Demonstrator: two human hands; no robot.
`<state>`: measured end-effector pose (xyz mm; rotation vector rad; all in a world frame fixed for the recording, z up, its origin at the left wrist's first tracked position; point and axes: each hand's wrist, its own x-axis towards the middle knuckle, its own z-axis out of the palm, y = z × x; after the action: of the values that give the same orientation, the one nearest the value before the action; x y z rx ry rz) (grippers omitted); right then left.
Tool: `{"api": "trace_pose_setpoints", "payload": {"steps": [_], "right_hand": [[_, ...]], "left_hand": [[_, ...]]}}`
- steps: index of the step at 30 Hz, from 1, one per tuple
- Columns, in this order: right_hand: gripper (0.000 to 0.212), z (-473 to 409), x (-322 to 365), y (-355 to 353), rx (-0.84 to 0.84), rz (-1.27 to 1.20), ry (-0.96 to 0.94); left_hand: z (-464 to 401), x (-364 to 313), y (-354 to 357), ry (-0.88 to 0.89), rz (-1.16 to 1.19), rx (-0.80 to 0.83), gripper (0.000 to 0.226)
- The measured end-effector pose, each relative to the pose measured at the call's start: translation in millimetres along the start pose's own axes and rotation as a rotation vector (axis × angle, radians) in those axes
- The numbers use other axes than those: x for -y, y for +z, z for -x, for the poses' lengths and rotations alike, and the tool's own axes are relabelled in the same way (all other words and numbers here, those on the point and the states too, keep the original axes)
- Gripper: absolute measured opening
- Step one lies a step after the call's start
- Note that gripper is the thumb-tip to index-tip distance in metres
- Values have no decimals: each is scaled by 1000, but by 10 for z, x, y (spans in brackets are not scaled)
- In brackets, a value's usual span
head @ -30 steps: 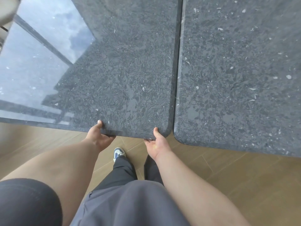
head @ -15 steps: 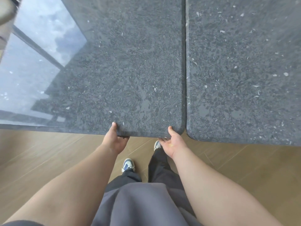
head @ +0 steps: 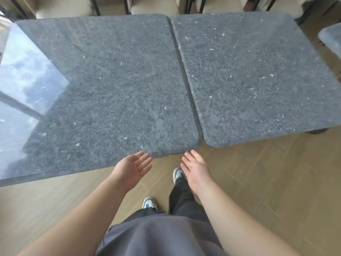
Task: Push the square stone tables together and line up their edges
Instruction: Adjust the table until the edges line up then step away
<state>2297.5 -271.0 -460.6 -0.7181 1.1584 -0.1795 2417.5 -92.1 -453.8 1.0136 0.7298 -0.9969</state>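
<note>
Two dark grey speckled square stone tables side by side, hands off both.
Left stone table (head: 103,85) and right stone table (head: 258,76) sit with inner edges almost touching, a thin dark seam between; near edges not flush, left one closer to the person. Left hand (head: 132,168) and right hand (head: 196,169) hover just beside the left surface's near edge, palms up, fingers spread, holding nothing. Tan wood-plank floor (head: 276,182) below; beige chairs (head: 156,5) behind.

Left table (head: 103,85) & right table (head: 258,78) side by side — both hands (head: 132,168) (head: 196,169) palm-up, off edge.
</note>
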Motion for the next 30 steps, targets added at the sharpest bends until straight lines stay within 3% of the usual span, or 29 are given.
{"api": "trace_pose_setpoints", "payload": {"steps": [4, 11, 19, 23, 30], "right_hand": [[43, 418, 194, -165, -58, 141, -83], [39, 994, 854, -576, -100, 159, -278], [39, 903, 1584, -1025, -32, 173, -521], [39, 675, 1849, -1180, 55, 249, -519], [41, 371, 2289, -1224, 229, 328, -511]], "left_hand": [[264, -118, 101, 122, -229, 54, 33], [833, -281, 484, 355, -627, 145, 16], [964, -62, 1420, 498, -640, 241, 21], [918, 244, 1849, 572, -628, 176, 16], [883, 449, 2337, 695, -658, 39, 26]]}}
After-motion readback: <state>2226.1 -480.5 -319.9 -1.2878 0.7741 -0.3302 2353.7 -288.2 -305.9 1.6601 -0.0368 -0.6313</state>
